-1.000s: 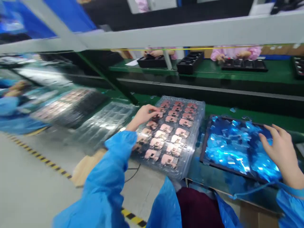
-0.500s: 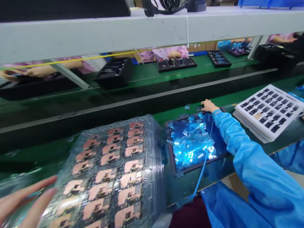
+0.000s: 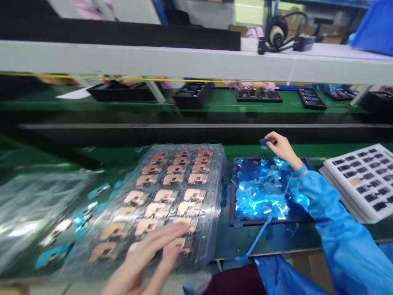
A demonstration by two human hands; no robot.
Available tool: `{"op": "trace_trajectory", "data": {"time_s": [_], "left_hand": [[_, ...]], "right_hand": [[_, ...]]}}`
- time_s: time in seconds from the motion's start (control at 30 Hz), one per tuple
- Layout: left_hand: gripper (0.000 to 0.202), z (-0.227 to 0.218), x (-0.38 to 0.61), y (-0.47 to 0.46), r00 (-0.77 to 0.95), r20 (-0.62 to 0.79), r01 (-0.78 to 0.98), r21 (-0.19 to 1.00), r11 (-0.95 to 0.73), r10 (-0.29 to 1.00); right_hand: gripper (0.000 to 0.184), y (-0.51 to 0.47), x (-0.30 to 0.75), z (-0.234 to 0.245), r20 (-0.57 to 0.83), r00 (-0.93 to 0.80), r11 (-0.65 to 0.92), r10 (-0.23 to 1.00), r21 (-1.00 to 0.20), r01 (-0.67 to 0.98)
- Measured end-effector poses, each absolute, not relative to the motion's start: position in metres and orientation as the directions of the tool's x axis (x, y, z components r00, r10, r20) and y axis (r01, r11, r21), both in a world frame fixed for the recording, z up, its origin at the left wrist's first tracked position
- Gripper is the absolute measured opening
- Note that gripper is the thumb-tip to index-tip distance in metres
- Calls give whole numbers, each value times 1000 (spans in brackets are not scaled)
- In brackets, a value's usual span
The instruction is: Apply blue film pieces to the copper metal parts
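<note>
My left hand point(image 3: 147, 256) lies blurred at the near edge of a clear plastic blister stack point(image 3: 172, 192), with its fingers spread on the plastic. The stack's pockets hold copper-coloured, notched metal parts. My right hand point(image 3: 282, 149) is raised over the far edge of a black tray point(image 3: 264, 221), pinching a small blue film piece point(image 3: 265, 142). Many shiny blue film scraps point(image 3: 260, 192) fill that tray, and my blue sleeve hides its right side.
A white foam tray point(image 3: 359, 180) with black chips stands right of the black tray. Left of the stack lie loose blue pieces point(image 3: 81, 221) and another clear plastic stack point(image 3: 33, 213). A blue coiled cord point(image 3: 259, 239) hangs near the bench edge. Co-workers' hands and black trays lie beyond a grey beam point(image 3: 153, 57).
The view has swung left. My left hand has moved onto the stack's near edge. My right hand now rises above the tray's far edge with a blue piece pinched in it.
</note>
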State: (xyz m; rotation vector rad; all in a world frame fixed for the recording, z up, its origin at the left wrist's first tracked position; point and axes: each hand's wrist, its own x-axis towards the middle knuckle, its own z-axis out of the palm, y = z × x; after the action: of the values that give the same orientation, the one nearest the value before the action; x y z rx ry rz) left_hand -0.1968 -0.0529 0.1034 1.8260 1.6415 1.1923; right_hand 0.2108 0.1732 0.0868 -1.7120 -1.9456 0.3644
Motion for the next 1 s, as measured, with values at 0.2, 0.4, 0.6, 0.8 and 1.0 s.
{"op": "trace_trajectory", "data": {"time_s": [0.2, 0.4, 0.6, 0.8, 1.0], "left_hand": [[35, 108, -101, -35, -193, 144, 21, 990, -143, 970], [17, 87, -104, -22, -269, 80, -65, 993, -101, 960], [32, 82, -106, -29, -98, -41, -281, 960, 12, 994], [36, 78, -100, -31, -3, -152, -478, 869, 132, 988], [36, 73, -100, -33, -34, -116, -441, 893, 89, 993]], "right_hand": [[26, 80, 117, 128, 377, -589, 630, 715, -711, 311], [20, 60, 91, 121, 397, -527, 579, 751, -781, 236], [28, 50, 81, 101, 425, -434, 560, 794, -790, 251], [16, 37, 82, 102, 640, -419, 765, 644, -541, 349], [15, 28, 88, 103, 704, -452, 822, 548, -353, 447]]}}
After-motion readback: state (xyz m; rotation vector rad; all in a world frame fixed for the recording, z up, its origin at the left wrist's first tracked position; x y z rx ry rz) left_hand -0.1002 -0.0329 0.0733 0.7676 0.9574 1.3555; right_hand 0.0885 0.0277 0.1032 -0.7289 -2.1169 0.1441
